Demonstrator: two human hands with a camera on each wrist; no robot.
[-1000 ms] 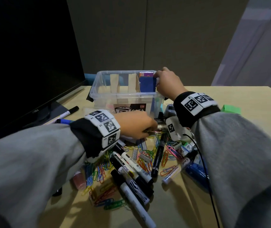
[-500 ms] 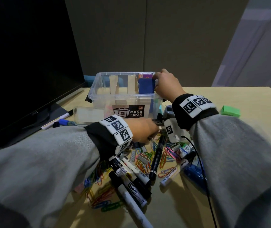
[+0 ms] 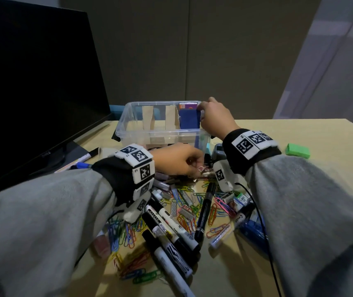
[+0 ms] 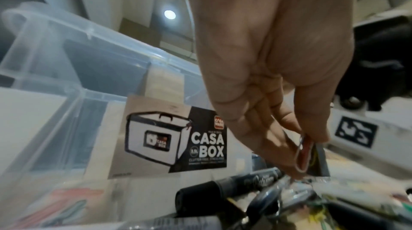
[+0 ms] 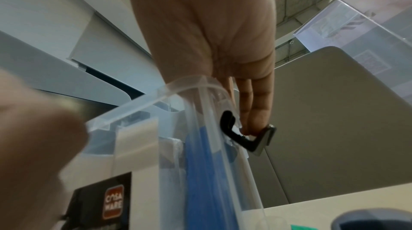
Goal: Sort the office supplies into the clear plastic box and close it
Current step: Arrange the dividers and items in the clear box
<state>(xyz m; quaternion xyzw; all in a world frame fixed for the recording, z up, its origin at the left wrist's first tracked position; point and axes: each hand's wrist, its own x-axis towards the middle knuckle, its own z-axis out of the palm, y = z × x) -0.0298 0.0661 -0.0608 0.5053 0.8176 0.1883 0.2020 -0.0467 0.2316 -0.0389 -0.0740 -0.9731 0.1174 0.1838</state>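
Fingers of my left hand [image 4: 274,78] pinching a small clip [image 4: 304,154] over the worktop [image 3: 299,189], my right hand [image 3: 215,120] gripping the clear box [image 3: 128,125] rim.

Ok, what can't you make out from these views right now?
- Head: left hand hides what its fingers pinch; the left wrist view shows a small clip, blurred.
- Head: the box label is behind the left hand.
- Right wrist: right hand fingertips lie behind the box rim and black latch.
- The box floor is not visible in any view.
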